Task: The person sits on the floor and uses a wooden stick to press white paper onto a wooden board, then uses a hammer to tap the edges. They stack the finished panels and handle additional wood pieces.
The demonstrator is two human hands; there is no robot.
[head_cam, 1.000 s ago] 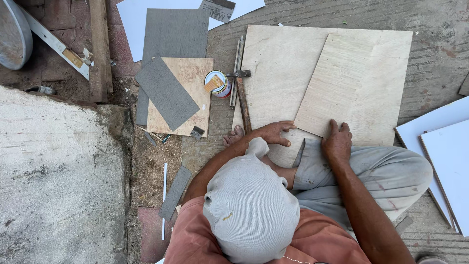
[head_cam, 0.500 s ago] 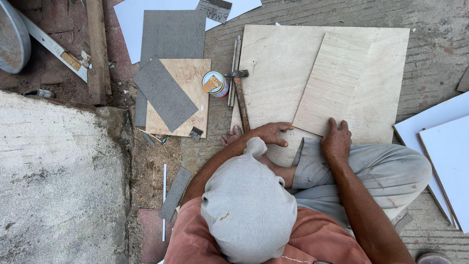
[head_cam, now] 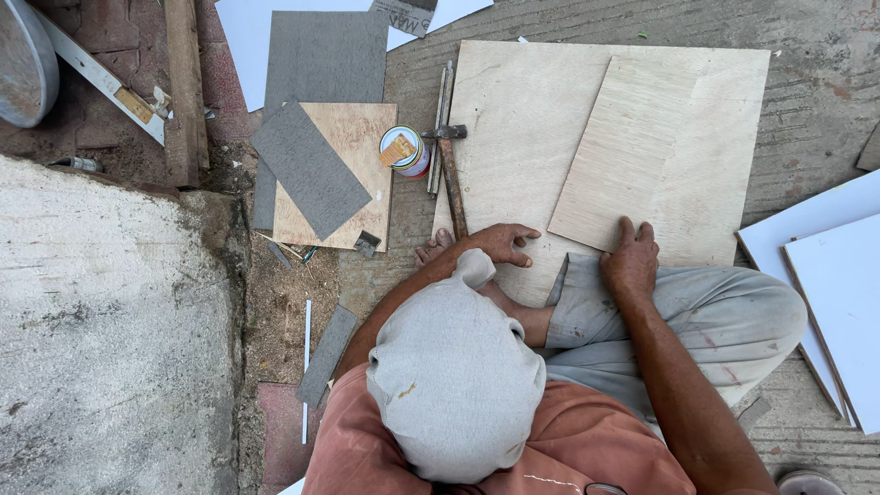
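A large pale plywood sheet (head_cam: 513,137) lies on the concrete in front of me. A smaller plywood piece (head_cam: 632,147) rests tilted on top of it. My right hand (head_cam: 631,261) presses on the near corner of the smaller piece, fingers over its edge. My left hand (head_cam: 500,243) rests on the near edge of the large sheet with fingers spread, holding nothing, just beside the handle end of a hammer (head_cam: 449,174). My head, wrapped in a grey cloth (head_cam: 454,376), and my folded legs hide the sheet's near edge.
A small open tin (head_cam: 403,151) stands left of the hammer. Grey laminate pieces (head_cam: 312,170) lie over a brown board (head_cam: 357,128). White panels (head_cam: 839,302) lie at the right. A concrete slab (head_cam: 101,339), wooden plank (head_cam: 183,92) and metal straightedge (head_cam: 101,78) are at the left.
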